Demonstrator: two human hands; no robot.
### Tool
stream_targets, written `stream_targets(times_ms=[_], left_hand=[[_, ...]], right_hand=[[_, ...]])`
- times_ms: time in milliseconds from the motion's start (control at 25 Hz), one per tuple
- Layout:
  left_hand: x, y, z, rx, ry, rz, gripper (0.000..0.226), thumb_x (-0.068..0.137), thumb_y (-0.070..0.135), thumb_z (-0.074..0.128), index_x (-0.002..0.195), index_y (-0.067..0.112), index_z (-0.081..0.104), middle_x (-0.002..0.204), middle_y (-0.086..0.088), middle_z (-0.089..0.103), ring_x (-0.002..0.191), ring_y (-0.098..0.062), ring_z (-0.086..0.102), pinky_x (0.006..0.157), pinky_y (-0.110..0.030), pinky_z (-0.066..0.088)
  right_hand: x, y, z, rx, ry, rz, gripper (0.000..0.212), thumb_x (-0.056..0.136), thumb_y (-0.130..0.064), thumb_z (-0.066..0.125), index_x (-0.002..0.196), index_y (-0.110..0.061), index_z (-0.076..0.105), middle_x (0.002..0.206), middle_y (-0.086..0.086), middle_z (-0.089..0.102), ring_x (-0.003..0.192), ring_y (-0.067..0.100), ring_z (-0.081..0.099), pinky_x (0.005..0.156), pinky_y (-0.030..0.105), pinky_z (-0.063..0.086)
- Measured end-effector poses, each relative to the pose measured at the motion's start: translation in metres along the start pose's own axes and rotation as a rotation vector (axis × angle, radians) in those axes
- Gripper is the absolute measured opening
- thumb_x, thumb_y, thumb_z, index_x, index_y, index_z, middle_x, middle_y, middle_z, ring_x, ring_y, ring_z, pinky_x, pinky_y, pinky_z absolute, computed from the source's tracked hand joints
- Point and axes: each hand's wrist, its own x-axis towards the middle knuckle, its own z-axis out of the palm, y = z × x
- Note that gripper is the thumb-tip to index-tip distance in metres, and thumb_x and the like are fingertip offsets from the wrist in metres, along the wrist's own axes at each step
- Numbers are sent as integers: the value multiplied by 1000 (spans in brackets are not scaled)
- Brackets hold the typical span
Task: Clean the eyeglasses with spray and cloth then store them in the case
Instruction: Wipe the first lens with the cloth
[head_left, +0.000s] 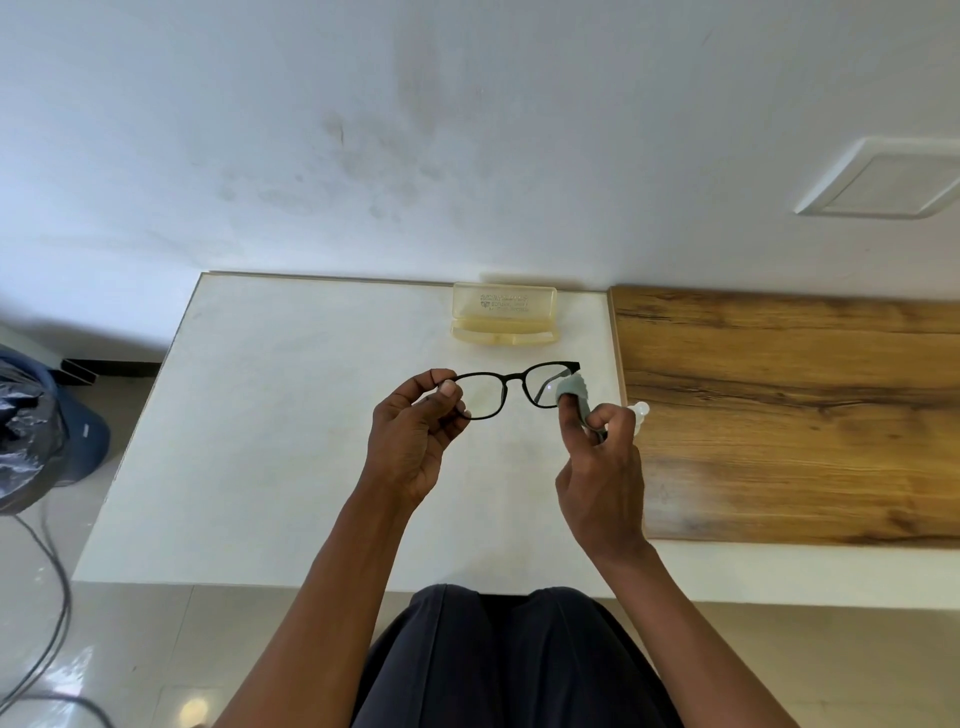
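Note:
Black-framed eyeglasses (506, 378) are held in the air above the white table (291, 426). My left hand (415, 436) pinches the left end of the frame. My right hand (602, 467) holds a grey cloth (574, 389) pressed against the right lens. A translucent yellow case (504, 314) stands open at the back of the table, against the wall. The white cap of a small spray bottle (640, 410) shows just behind my right hand; the rest of the bottle is hidden.
A wooden board (789, 410) lies on the right part of the table. On the floor at the left are a black bin bag (26, 436), a blue object (85, 431) and grey cables (49, 597). My dark trousers (509, 660) fill the bottom centre.

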Motion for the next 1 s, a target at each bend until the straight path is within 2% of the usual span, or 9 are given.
stream_targets(times_ms=[240,520,760,1000], left_hand=[[0,-1,1,-11,-2,-7,12,84,-2,58,86,8,65,60,0,62,57,-14,58,59,-23,53],[0,-1,5,29,5,13,12,85,-1,58,86,8,65,60,-3,61,57,-14,57,60,-22,53],[0,1,2,20,12,12,11,85,0,58,86,9,65,60,-1,61,57,-14,57,60,-23,54],[2,2,-1,10,-18,8,12,85,-1,57,85,9,65,60,1,61,58,-14,57,60,-23,53]], right_hand=[[18,-4,-1,6,34,39,60,56,22,65,110,-2,64,83,23,55,66,30,57,49,32,51],[9,-14,4,-15,0,-44,63,59,17,67,116,-8,62,84,22,57,73,31,59,55,37,57],[-4,-5,2,-51,-3,-102,63,55,17,66,112,-9,64,85,16,50,68,27,58,47,31,51],[7,3,-2,-58,9,-5,60,55,18,67,111,-5,64,82,21,56,69,29,58,48,32,50]])
